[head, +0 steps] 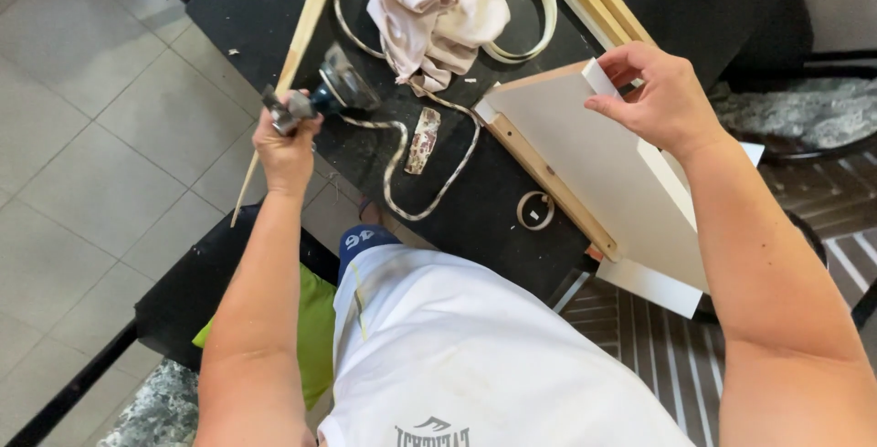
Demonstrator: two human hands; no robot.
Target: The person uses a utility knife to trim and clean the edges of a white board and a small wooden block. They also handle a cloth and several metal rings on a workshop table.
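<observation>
1. The left hand (285, 147) is closed in a fist around a dark blue power tool with a grey metal head (322, 98), held just above the black worktop (475, 200), probably so it stays ready and clear of the braided beige cord (400, 150).
2. The right hand (660, 95) pinches the top corner of a flat white board with a wooden edge strip (594, 159), which seems to steady it where it overhangs the worktop.
3. A crumpled pale pink cloth (434, 13), a small roll of tape (535, 210) and a long wooden slat (297, 50) lie nearby.
4. Below is a pale tiled floor (82, 155).
</observation>
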